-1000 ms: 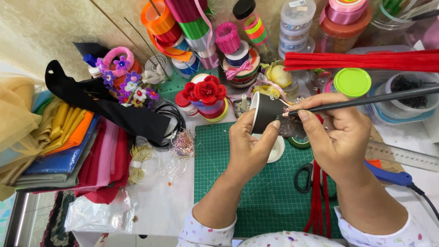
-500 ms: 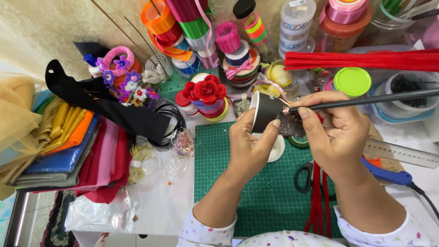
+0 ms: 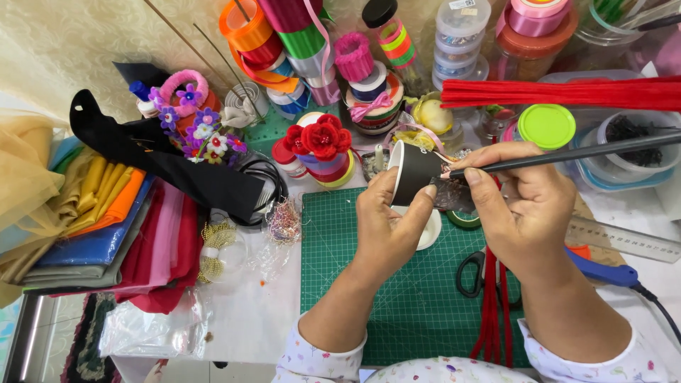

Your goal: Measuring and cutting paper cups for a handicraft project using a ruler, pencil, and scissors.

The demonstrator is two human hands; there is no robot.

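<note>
both hands grip: left hand (image 3: pixel 386 227) holds black cup (image 3: pixel 415 172), right hand (image 3: pixel 521 206) pinches black stick (image 3: pixel 567 152) beside it.

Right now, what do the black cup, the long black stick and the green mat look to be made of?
Cup: seemingly paper, matte black outside with a white rim.
Stick: thin, straight, dull black; plastic or painted wood, unclear.
Mat: flat green sheet with printed grid, probably rubbery vinyl.

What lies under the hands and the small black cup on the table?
A green cutting mat lies below the left hand, right hand and black cup. A white round object shows partly; the rest is covered.
</note>
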